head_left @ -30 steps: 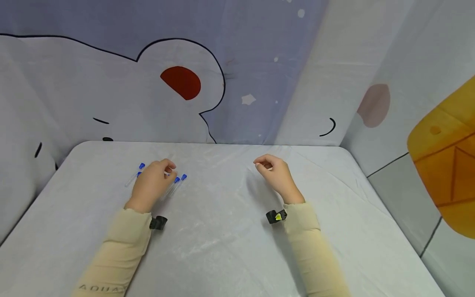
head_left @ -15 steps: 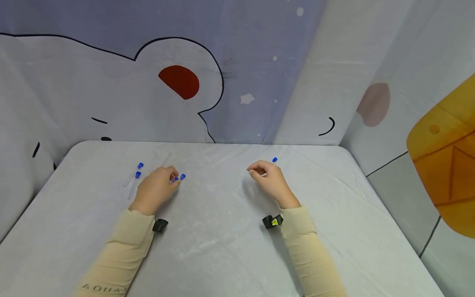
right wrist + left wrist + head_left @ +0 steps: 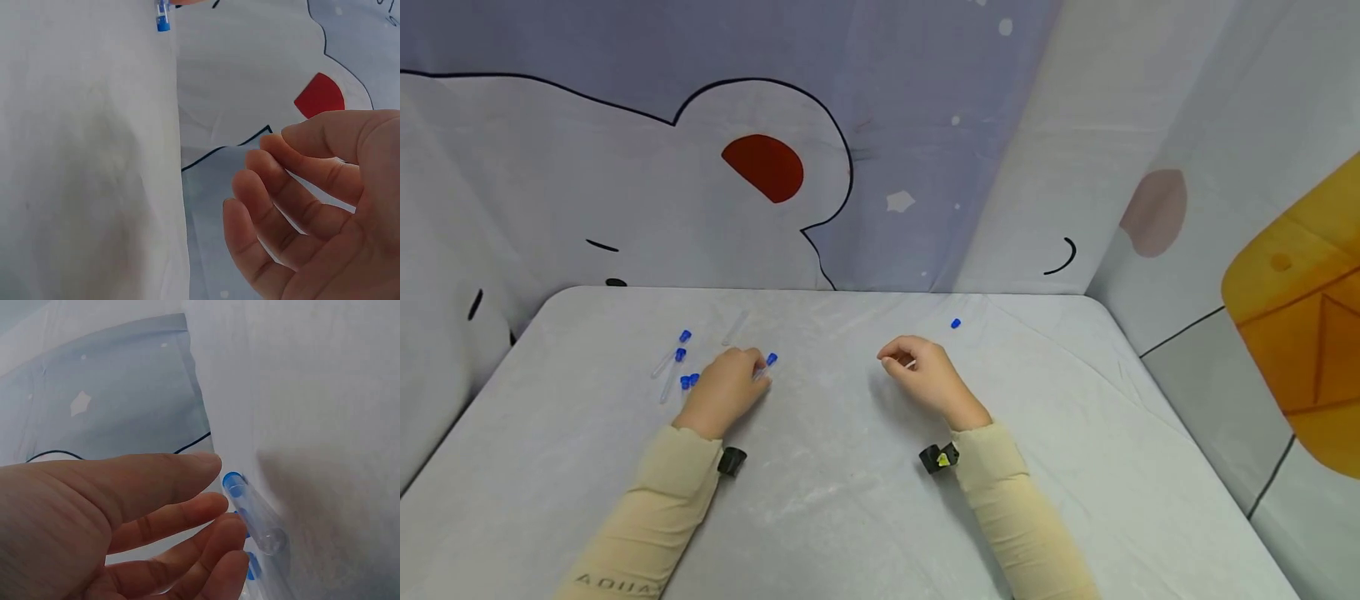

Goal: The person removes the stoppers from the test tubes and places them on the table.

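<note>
My left hand [image 3: 726,390] is low over the table at the left, fingers loosely bent. At its fingertips lies a clear tube with a blue cap [image 3: 772,359]. In the left wrist view this capped tube [image 3: 255,515] shows just beyond the thumb and fingers, which do not curl round it. More blue caps [image 3: 252,567] show past the lower fingers, partly hidden. To the right, my right hand [image 3: 928,377] hovers over the table. The right wrist view shows this hand's fingers [image 3: 259,178] loosely curled with nothing between them.
Left of the left hand lie two capped tubes [image 3: 672,375] and two more blue caps [image 3: 689,381], partly covered by the hand. Behind it lies a clear tube without a cap [image 3: 735,327]. A loose blue cap [image 3: 956,323] sits at the back right of the white-covered table [image 3: 835,483].
Both hands have come nearer the body; the left moved right, the right moved left. The loose cap, the uncapped tube and two caps beside the left hand have come into view.
</note>
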Demonstrator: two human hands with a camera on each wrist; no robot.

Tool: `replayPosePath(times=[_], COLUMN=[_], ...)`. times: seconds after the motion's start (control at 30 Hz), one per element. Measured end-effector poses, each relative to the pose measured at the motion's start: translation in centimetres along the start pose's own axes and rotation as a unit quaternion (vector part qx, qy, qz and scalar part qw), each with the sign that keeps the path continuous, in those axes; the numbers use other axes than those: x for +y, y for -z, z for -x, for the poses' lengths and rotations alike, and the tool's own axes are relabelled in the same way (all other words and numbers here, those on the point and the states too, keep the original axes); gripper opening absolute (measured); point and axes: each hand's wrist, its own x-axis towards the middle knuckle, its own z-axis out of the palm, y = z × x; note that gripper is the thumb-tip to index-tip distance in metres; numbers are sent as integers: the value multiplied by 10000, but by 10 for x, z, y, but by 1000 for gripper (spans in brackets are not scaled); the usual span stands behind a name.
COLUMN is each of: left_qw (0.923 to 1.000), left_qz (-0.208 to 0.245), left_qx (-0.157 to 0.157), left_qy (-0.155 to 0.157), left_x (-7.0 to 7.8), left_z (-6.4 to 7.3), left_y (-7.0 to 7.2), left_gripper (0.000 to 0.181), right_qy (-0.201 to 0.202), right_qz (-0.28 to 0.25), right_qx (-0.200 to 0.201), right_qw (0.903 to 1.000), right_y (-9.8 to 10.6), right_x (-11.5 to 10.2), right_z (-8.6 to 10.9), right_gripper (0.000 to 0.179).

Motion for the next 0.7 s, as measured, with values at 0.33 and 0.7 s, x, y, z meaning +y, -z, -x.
replayPosePath(times=[0.33, 0.7], left_qw=[10000, 9994], left_qz=[7, -292], left_qx=[9, -189], left_qy=[17, -58], left_x=[2, 2], left_z=[1, 3], left_y=[-2, -2], left_gripper=[15, 7], right_qy=[226, 338], right_qz=[42, 110], right_qx=[-271, -402], right_qw=[9994, 9986], right_y=[-6, -10], right_x=[0, -1], right_z=[-1, -1], right_gripper=[15, 15])
